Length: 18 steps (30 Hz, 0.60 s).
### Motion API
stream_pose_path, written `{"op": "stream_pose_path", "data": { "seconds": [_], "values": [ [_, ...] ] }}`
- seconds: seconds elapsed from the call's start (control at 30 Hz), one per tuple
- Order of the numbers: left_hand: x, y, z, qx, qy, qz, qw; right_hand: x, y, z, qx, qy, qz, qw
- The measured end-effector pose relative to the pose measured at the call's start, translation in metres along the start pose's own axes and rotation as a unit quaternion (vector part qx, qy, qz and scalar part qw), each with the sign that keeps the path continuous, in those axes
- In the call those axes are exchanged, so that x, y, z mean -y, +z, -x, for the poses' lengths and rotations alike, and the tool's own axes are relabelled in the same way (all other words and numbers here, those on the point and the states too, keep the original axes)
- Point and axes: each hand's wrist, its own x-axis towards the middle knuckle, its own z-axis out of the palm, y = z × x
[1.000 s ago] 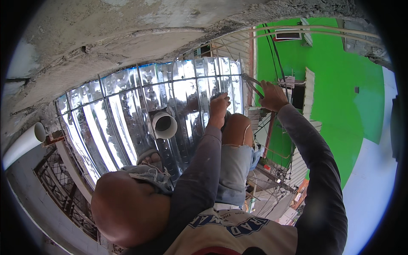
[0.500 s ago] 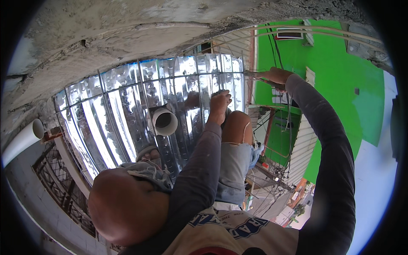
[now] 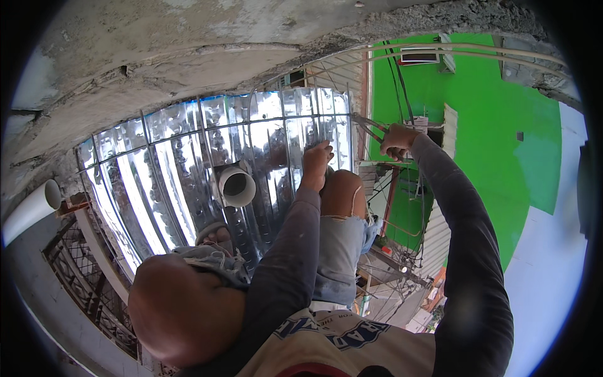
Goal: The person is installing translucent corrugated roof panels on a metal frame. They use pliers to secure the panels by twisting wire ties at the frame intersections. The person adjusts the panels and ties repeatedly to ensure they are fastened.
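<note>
My right hand (image 3: 399,141) is closed around the handles of a pair of pincers (image 3: 369,125). Their jaws reach the end of a long thin steel bar (image 3: 264,119), by the right edge of a shiny corrugated metal sheet (image 3: 173,169). The two handles stand apart. Just above my right knee (image 3: 342,195), my left hand (image 3: 318,164) is over the sheet with its fingers curled; whatever they hold, if anything, is hidden. Several crossing bars (image 3: 204,135) form a grid over the sheet.
A white pipe (image 3: 239,187) stands up through the sheet near my sandalled foot (image 3: 217,235). Rough concrete (image 3: 188,69) overhangs the far side. Another white pipe (image 3: 34,207) is at left. Past the sheet's right edge are cables (image 3: 402,81), a green wall (image 3: 490,144) and a drop to the street.
My right hand has come down and slightly left, and the pincers' handles now show spread apart. My left hand has shifted slightly in view, its fingers still curled.
</note>
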Motion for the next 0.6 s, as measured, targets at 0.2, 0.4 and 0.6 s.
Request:
{"op": "stream_pose_path", "data": {
  "seconds": [0.2, 0.4, 0.6],
  "values": [
    [-0.003, -0.002, -0.002, -0.003, 0.007, 0.015, 1.0, 0.025, -0.001, 0.045, -0.396, -0.275, 0.499, 0.72],
    [0.0, -0.005, -0.008, 0.015, -0.025, 0.024, 0.999, 0.05, -0.021, 0.041, -0.39, -0.217, 0.736, 0.509],
    [-0.013, 0.0, 0.001, -0.003, -0.026, 0.025, 0.999, 0.071, -0.036, 0.037, -0.241, -0.162, 0.539, 0.791]
  ]
}}
